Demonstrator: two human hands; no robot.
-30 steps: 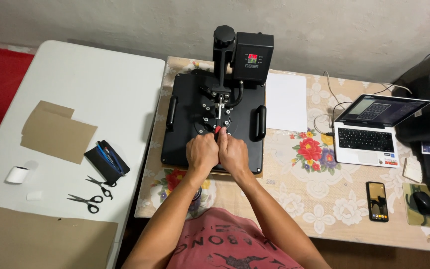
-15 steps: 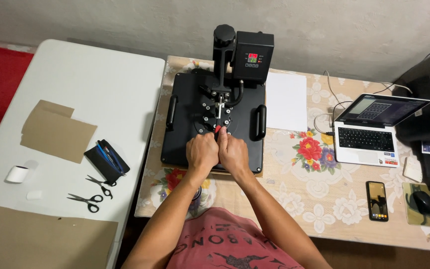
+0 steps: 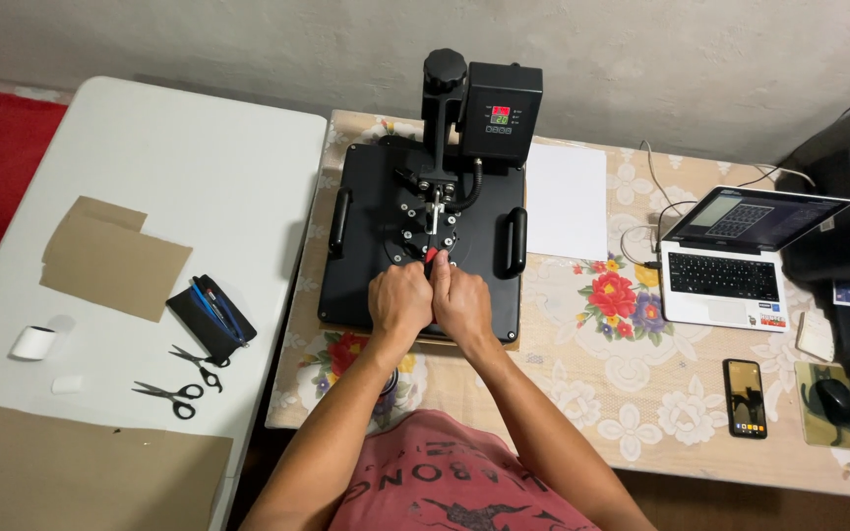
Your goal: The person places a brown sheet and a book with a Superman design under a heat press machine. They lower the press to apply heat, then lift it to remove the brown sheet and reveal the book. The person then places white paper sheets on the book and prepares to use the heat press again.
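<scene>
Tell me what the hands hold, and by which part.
Both the left hand and right hand grip the heat press by its red-tipped lever handle.

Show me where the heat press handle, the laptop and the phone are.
Heat press handle [image 3: 432,258]: head view, on its red tip above the hands.
Laptop [image 3: 722,275]: head view, on its keyboard.
Phone [image 3: 745,396]: head view, on its screen.

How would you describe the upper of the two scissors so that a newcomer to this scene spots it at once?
Start at the white table left of the black heat press. Near its right edge lies a dark pencil pouch, and the scissors lie just below it. The second pair of scissors lies lower and further left; this one almost touches the pouch.
</scene>
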